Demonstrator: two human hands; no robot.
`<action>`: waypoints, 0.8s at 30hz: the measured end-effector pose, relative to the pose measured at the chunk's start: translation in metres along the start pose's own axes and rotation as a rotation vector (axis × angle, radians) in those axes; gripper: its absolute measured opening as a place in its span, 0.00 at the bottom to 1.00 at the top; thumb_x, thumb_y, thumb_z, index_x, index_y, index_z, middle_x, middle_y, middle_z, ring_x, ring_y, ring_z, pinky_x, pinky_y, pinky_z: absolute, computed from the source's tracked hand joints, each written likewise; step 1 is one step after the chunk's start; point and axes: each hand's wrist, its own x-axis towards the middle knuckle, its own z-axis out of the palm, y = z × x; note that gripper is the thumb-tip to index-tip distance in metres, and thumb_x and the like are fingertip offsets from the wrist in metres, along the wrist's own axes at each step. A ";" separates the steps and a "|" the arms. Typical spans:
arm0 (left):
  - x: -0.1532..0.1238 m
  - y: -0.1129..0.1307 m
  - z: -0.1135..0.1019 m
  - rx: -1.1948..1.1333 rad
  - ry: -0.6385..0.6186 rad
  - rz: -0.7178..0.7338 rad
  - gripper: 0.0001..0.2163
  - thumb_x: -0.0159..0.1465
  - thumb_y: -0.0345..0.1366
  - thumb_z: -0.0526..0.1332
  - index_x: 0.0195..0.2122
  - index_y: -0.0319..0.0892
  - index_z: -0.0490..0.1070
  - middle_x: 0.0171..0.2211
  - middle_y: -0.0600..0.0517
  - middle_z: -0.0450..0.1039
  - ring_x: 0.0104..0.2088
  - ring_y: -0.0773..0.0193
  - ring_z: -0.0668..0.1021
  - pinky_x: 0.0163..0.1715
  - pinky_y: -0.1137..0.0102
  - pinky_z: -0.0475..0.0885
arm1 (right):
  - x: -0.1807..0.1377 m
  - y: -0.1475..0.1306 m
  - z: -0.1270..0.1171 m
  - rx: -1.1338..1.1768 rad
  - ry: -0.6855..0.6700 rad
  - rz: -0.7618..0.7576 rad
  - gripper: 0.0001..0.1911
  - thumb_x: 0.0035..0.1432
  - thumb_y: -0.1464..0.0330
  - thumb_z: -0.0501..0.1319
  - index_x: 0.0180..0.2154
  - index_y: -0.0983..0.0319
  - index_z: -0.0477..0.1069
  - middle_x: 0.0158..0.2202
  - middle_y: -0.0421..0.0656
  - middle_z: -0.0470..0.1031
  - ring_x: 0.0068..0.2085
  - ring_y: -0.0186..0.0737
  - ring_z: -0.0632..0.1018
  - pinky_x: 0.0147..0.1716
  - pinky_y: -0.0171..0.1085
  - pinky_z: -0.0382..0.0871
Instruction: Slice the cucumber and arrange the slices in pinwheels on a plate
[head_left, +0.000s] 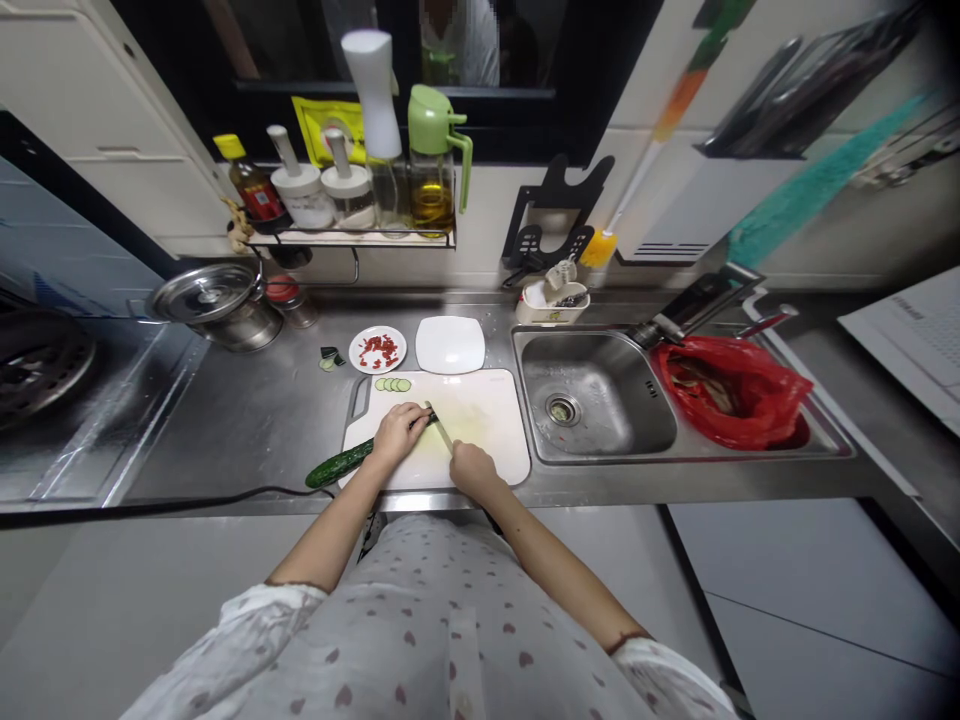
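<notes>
A dark green cucumber [339,467] lies slantwise over the lower left of the white cutting board [491,425], its left end past the board's edge. My left hand [398,437] is closed over its right part, hiding some of it. In my right hand [474,470] is the handle of a knife, and the knife blade [440,428] points up and left, against the cucumber's cut end by my left fingertips. Several cucumber slices [393,384] lie overlapped at the board's top left. Pale green wet marks cover the board's middle.
Behind the board stand a plate of chopped red pieces [379,350] and a white square plate [451,345]. Dark green scraps [330,358] lie to their left. At right is a sink [600,400] with a red plastic bag [739,395]. A steel pot [217,305] stands back left; bottles line a shelf [360,238].
</notes>
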 end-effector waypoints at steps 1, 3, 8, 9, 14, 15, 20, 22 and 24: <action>0.000 0.000 0.000 0.001 0.003 0.000 0.11 0.67 0.39 0.56 0.43 0.47 0.77 0.41 0.49 0.76 0.44 0.60 0.75 0.47 0.65 0.70 | 0.000 0.000 0.001 0.000 0.001 0.001 0.16 0.61 0.75 0.50 0.48 0.65 0.68 0.44 0.54 0.77 0.48 0.47 0.77 0.42 0.39 0.68; 0.000 0.000 0.000 0.004 0.005 0.002 0.11 0.67 0.39 0.56 0.43 0.47 0.77 0.41 0.49 0.76 0.44 0.60 0.75 0.47 0.65 0.70 | 0.001 0.000 0.001 -0.002 0.002 0.003 0.15 0.61 0.75 0.50 0.48 0.65 0.68 0.44 0.54 0.77 0.48 0.47 0.78 0.43 0.39 0.68; 0.000 0.001 0.000 0.010 0.012 0.009 0.11 0.67 0.39 0.56 0.44 0.46 0.77 0.41 0.49 0.76 0.43 0.60 0.75 0.46 0.65 0.70 | 0.002 -0.001 -0.001 0.002 -0.004 0.005 0.16 0.60 0.76 0.50 0.48 0.65 0.69 0.45 0.55 0.76 0.49 0.48 0.77 0.43 0.39 0.68; 0.000 0.001 0.000 0.008 0.013 0.012 0.11 0.67 0.39 0.56 0.44 0.46 0.77 0.41 0.49 0.76 0.43 0.60 0.75 0.46 0.65 0.70 | 0.001 -0.001 -0.002 0.006 -0.007 0.007 0.16 0.60 0.76 0.50 0.48 0.65 0.69 0.45 0.55 0.76 0.49 0.48 0.77 0.43 0.39 0.68; -0.001 0.000 0.000 -0.001 0.018 0.019 0.11 0.67 0.39 0.56 0.43 0.46 0.77 0.41 0.49 0.76 0.43 0.60 0.75 0.46 0.65 0.70 | 0.001 -0.002 -0.003 0.028 -0.006 0.009 0.17 0.60 0.76 0.50 0.49 0.65 0.69 0.45 0.55 0.76 0.49 0.48 0.77 0.43 0.40 0.68; -0.001 0.000 0.000 -0.002 0.019 0.018 0.11 0.67 0.39 0.56 0.44 0.46 0.77 0.41 0.49 0.76 0.43 0.60 0.75 0.46 0.65 0.70 | 0.001 -0.002 -0.003 0.030 -0.007 0.010 0.17 0.60 0.76 0.50 0.49 0.65 0.69 0.45 0.55 0.76 0.49 0.48 0.77 0.44 0.40 0.68; -0.001 0.000 0.000 0.002 0.024 0.009 0.11 0.67 0.39 0.56 0.43 0.46 0.77 0.41 0.49 0.76 0.44 0.60 0.75 0.47 0.65 0.70 | -0.001 0.001 0.000 0.024 -0.007 0.012 0.16 0.60 0.75 0.50 0.48 0.66 0.69 0.45 0.56 0.76 0.49 0.48 0.77 0.43 0.39 0.68; -0.001 0.001 -0.001 0.000 0.021 0.007 0.11 0.67 0.39 0.56 0.43 0.46 0.77 0.41 0.49 0.76 0.43 0.60 0.75 0.47 0.65 0.70 | -0.004 0.003 0.003 0.012 -0.002 0.015 0.16 0.60 0.75 0.50 0.48 0.66 0.69 0.44 0.55 0.77 0.48 0.48 0.78 0.42 0.39 0.68; -0.001 0.002 -0.001 -0.005 0.016 0.007 0.11 0.67 0.39 0.56 0.43 0.46 0.77 0.41 0.49 0.76 0.44 0.60 0.75 0.47 0.65 0.70 | -0.007 0.005 0.006 -0.003 0.007 0.011 0.16 0.61 0.75 0.49 0.47 0.66 0.69 0.43 0.55 0.77 0.47 0.48 0.78 0.41 0.39 0.68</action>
